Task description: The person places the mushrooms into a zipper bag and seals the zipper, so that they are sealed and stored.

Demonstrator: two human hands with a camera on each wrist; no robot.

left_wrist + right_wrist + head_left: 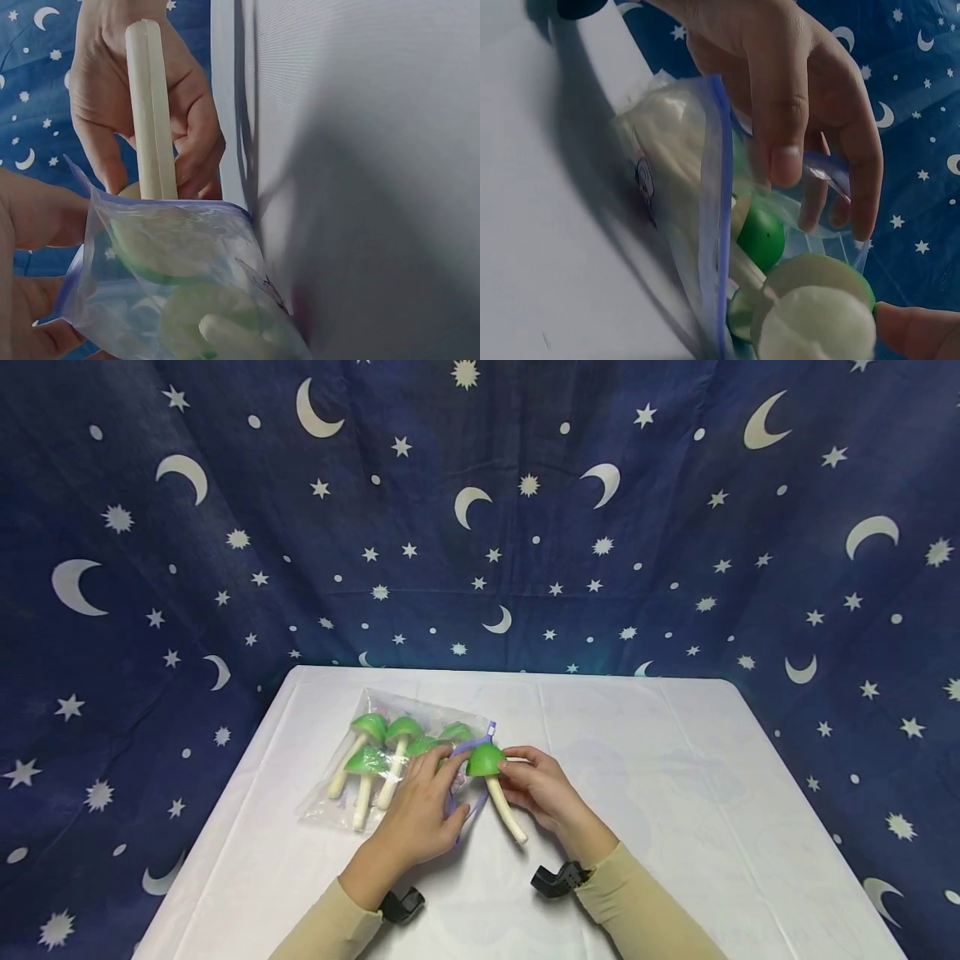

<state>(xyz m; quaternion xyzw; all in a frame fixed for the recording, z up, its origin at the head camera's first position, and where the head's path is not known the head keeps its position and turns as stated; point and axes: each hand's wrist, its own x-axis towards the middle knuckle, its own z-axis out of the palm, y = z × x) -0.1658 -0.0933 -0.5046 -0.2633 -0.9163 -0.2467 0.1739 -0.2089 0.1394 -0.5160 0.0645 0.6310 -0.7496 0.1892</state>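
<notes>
A clear zip bag (318, 807) with a purple seal lies at the left middle of the table, holding several toy mushrooms with green caps (369, 762) and pale stems. My left hand (422, 810) grips the bag's open mouth, fingers spread along the purple edge (721, 165). My right hand (551, 787) pinches another mushroom (487, 761) by its cap, right at the bag's mouth. Its pale stem (152, 112) points out of the bag, toward me. In the right wrist view the stem's end (819, 330) hides part of the cap.
A white cloth covers the table (675, 793). Behind it hangs a dark blue curtain (420, 618) printed with moons and stars. Each wrist carries a black camera mount (558, 881).
</notes>
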